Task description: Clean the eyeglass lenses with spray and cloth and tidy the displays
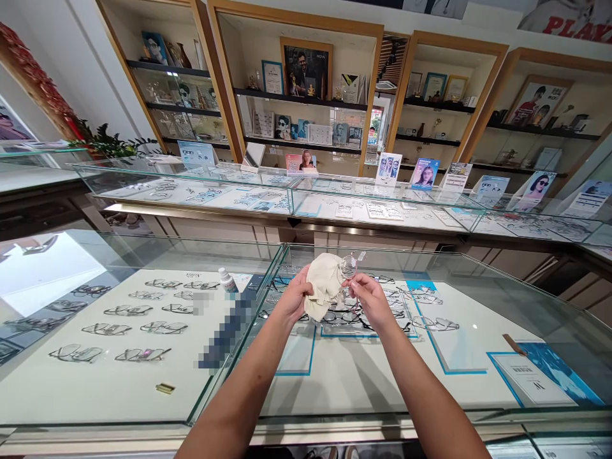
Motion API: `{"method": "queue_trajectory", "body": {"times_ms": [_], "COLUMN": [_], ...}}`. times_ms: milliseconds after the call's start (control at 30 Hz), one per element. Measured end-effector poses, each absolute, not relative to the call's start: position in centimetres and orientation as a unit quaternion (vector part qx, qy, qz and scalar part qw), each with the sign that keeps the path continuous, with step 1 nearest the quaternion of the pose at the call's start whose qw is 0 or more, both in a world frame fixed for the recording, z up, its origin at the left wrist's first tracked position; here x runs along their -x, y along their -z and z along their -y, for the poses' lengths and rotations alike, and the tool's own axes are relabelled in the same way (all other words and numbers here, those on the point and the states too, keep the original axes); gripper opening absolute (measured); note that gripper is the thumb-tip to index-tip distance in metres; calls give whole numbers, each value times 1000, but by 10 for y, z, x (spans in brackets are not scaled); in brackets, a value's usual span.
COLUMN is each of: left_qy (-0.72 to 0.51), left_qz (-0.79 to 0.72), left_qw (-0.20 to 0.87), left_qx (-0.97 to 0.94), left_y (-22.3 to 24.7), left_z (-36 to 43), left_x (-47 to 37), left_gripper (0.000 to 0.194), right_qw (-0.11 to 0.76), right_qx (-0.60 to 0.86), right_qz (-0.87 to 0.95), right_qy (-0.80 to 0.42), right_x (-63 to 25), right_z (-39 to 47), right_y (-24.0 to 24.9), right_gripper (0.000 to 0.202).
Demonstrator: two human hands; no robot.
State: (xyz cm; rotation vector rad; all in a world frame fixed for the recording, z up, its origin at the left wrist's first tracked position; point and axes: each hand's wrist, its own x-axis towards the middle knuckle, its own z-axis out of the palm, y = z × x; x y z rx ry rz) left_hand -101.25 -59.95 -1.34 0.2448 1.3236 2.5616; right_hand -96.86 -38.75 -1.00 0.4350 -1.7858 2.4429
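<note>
My left hand [294, 294] is closed on a cream cloth [324, 280], which hangs in folds above the glass counter. My right hand [367, 294] pinches the thin frame of a pair of glasses [352, 266] just right of the cloth. A small white tag [362, 255] sticks up from these glasses. Part of the glasses is hidden behind the cloth and my fingers. Below both hands, rows of glasses [342, 317] lie inside the display case.
The glass counter [287, 417] spans the front. A small white bottle [226, 279] stands left of my hands. More glasses [128, 310] and a gold-coloured piece [165, 387] lie at left. Upright cards [388, 169] line another glass counter behind, with shelves beyond.
</note>
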Motion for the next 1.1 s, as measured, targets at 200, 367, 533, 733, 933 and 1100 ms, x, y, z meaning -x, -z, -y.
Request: {"method": "queue_trajectory", "body": {"times_ms": [200,367,533,733,933,1100], "left_qy": [-904,-909,-906,-905,-906,-907], "left_qz": [-410,-392,-388,-395,-403,-410], "left_qw": [114,136,169,146,98,53], "left_qx": [-36,-21,-28,-55,-79,-76], "left_y": [12,17,20,16,12,11], "left_z": [598,598,600,597,597,594], "left_x": [1013,1015,1014,1012,1013,1011], "left_gripper": [45,34,33,39,44,50], "right_qw": [37,33,34,29,24,19], "right_qx": [-138,-142,-141,-147,-143,-146], "right_qz": [587,587,590,582,578,582], "right_qy": [-797,-796,-794,-799,-803,-800], "right_x": [968,968,967,967,966,968], "right_z": [388,388,388,389,390,390], "right_y": [9,11,10,10,11,13], "right_gripper": [34,32,32,30,33,33]}}
